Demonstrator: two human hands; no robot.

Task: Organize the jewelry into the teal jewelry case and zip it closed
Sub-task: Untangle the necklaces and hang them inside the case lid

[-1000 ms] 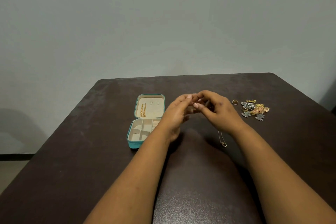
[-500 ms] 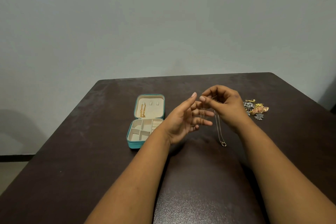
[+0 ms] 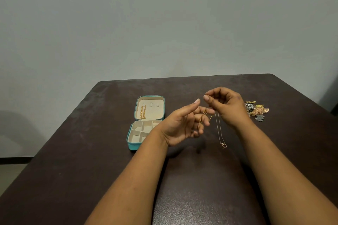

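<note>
The teal jewelry case (image 3: 132,145) lies open at the table's centre left, and a gold chain (image 3: 143,112) hangs in its cream lid. Above the table, to the right of the case, my right hand (image 3: 226,107) pinches a thin necklace (image 3: 218,129) at its top. The necklace hangs down to a small ring pendant (image 3: 223,145). My left hand (image 3: 182,124) is palm up beside it with the fingers loosely spread. A short gold chain (image 3: 202,117) lies across those fingers. More jewelry is heaped in a pile (image 3: 257,110) just beyond my right hand.
The dark brown table (image 3: 73,160) runs to a far edge close to a plain grey wall. The case's lower tray has several cream compartments (image 3: 136,137). The table's left edge drops to the floor at the left.
My hands, joined fingertip to fingertip a second ago, have parted. The left hand has turned palm up and spread. The right hand has risen slightly with the thin necklace.
</note>
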